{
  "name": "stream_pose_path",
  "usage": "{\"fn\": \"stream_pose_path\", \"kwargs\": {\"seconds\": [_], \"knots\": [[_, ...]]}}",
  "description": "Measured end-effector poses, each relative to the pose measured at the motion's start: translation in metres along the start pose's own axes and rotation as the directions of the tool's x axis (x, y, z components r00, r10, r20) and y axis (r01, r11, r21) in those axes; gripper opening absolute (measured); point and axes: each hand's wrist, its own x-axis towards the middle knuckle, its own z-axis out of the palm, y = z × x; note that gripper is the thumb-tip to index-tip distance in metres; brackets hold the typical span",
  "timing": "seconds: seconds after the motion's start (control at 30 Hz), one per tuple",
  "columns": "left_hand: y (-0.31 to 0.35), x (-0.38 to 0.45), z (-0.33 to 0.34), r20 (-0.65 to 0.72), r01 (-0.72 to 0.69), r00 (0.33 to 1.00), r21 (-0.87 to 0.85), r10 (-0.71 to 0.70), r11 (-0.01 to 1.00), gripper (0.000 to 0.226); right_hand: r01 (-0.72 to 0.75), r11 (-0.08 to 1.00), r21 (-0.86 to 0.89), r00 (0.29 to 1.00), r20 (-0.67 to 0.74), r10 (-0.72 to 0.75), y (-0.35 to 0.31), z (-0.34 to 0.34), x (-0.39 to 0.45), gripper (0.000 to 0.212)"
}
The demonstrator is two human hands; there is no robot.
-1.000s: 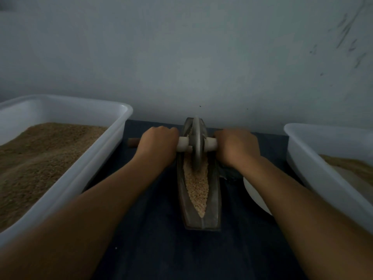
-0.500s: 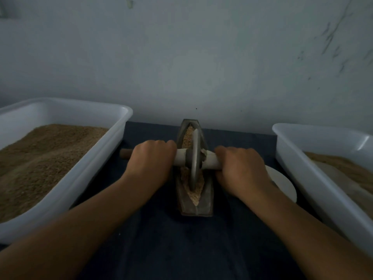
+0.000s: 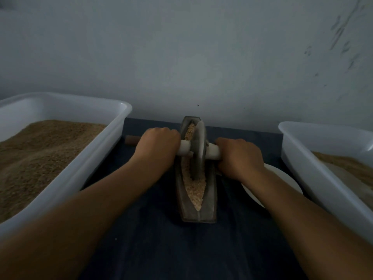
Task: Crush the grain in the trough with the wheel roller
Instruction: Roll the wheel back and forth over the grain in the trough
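Wheel roller (image 3: 198,150) in the trough (image 3: 210,199), both hands, left (image 3: 157,148) and right (image 3: 239,156), fisted around its axle.

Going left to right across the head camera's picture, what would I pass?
Left tub of brown meal → left hand → wheel roller in the trough → right hand → white plate → right tub.

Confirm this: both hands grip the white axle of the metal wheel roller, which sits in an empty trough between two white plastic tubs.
Not quite: the head view shows the narrow metal trough holds pale crushed grain, not nothing. The rest stands: left hand and right hand grip the white axle of the metal wheel roller.
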Motion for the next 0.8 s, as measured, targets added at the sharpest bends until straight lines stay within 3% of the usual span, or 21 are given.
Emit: {"fn": "stream_pose_path", "kwargs": {"seconds": [0.17, 0.37, 0.67, 0.8], "knots": [[-0.008, 0.027, 0.009, 0.061, 0.040, 0.997, -0.016, -0.039, 0.999, 0.021, -0.007, 0.999, -0.041, 0.999, 0.035, 0.009, 0.000, 0.001, 0.030, 0.018], [-0.008, 0.037, 0.011, 0.050, 0.064, 0.997, -0.013, -0.063, 0.998, 0.016, -0.052, 0.997, -0.059, 0.978, 0.200, 0.063, 0.000, -0.004, 0.054, 0.021], [0.003, 0.008, 0.007, -0.050, 0.037, 0.998, 0.063, -0.034, 0.997, 0.017, -0.051, 0.999, -0.011, 0.994, 0.096, 0.051, 0.001, 0.002, 0.018, 0.019], [0.004, -0.013, 0.002, -0.083, 0.020, 0.996, -0.007, -0.021, 1.000, 0.023, 0.011, 0.999, -0.041, 0.999, -0.033, -0.012, -0.002, 0.000, -0.008, 0.019]]}}
